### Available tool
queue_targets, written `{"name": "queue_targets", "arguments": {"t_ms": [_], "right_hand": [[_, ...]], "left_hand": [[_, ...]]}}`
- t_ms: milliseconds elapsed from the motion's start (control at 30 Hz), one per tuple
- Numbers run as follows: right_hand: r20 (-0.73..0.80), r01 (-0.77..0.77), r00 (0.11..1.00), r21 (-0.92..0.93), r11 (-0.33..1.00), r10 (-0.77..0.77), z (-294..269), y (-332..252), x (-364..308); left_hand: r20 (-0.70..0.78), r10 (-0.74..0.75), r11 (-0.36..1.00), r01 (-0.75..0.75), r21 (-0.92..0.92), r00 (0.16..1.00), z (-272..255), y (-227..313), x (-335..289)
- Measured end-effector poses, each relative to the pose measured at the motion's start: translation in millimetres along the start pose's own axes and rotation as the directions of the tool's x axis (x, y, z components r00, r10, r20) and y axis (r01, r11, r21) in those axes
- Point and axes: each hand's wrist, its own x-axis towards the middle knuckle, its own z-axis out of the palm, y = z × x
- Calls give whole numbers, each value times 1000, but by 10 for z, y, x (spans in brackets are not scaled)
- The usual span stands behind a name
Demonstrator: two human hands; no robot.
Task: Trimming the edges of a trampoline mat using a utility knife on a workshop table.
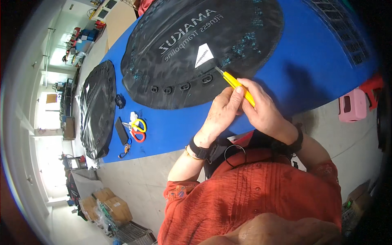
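Note:
My right hand (263, 108) is closed around a yellow-handled cutter (233, 80), which looks like a utility knife. Its metal tip points away from me over a round black trampoline mat (183, 61). Beside the cutter, my left hand (222, 109) is closed, with its thumb against the right fingers. Anything inside the left fingers is hidden. A white paper piece (203, 55) lies on the mat just beyond the tip. Several black loops (185, 86) line the mat's near edge.
The mat lies on a blue table (171, 122). Scissors with yellow and red handles (139, 130) and a black strip (121, 130) lie left of my hands. A second black mat (98, 106) is at the far left. A pink stool (352, 106) stands right.

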Motion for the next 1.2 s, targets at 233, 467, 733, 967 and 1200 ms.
{"name": "queue_targets", "arguments": {"t_ms": [233,467,733,967,1200], "right_hand": [[171,59,983,40,997,-65,129,-128,105],[370,80,919,169,982,-139,179,-236,278],[405,341,885,-226,912,-230,74,155,1023],[476,437,836,-276,856,-273,475,608,1418],[422,494,834,-286,821,-354,585,822,1572]], "left_hand": [[-133,-14,992,-3,-123,991,-166,-162,-170],[-313,-65,949,-39,-312,947,-277,-43,-390],[-547,-33,999,32,-11,837,-799,-166,-690],[-619,59,968,108,228,784,-854,-236,-713],[-575,20,904,231,360,818,-728,-260,-682]]}}
